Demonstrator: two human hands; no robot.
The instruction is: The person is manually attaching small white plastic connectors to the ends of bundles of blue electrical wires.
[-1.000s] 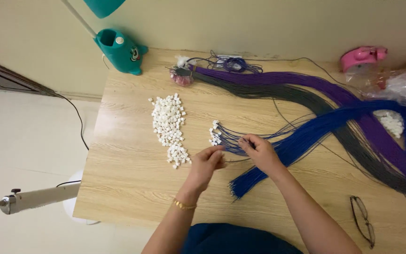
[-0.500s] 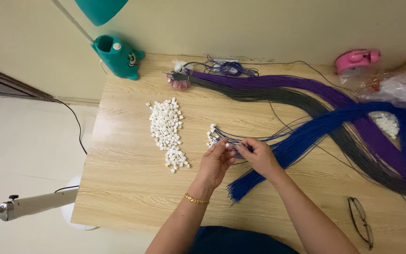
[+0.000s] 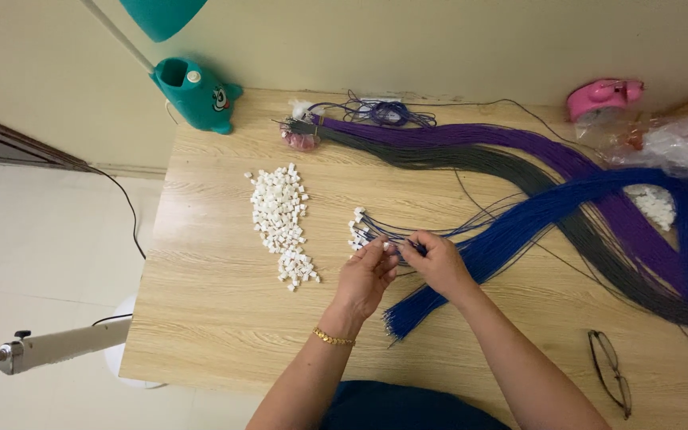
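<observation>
My left hand (image 3: 366, 277) pinches a small white bead at its fingertips, right against my right hand (image 3: 439, 263), which pinches the end of a thin blue cord (image 3: 408, 247). A few blue cords with white beads on their ends (image 3: 357, 231) lie fanned just above my hands. A thick blue cord bundle (image 3: 519, 231) runs from under my right hand up to the right. A pile of loose white beads (image 3: 280, 219) lies to the left of my left hand on the wooden table (image 3: 201, 318).
Purple (image 3: 471, 139) and dark grey (image 3: 455, 159) cord bundles sweep across the back. A teal lamp base (image 3: 197, 95) stands at the back left, a pink tape dispenser (image 3: 603, 95) and plastic bags (image 3: 678, 143) at the back right. Eyeglasses (image 3: 611, 382) lie near the front right.
My left hand has come from the bead pile side over to my right hand, so the fingertips now meet at the cord end. The view shifted slightly.
</observation>
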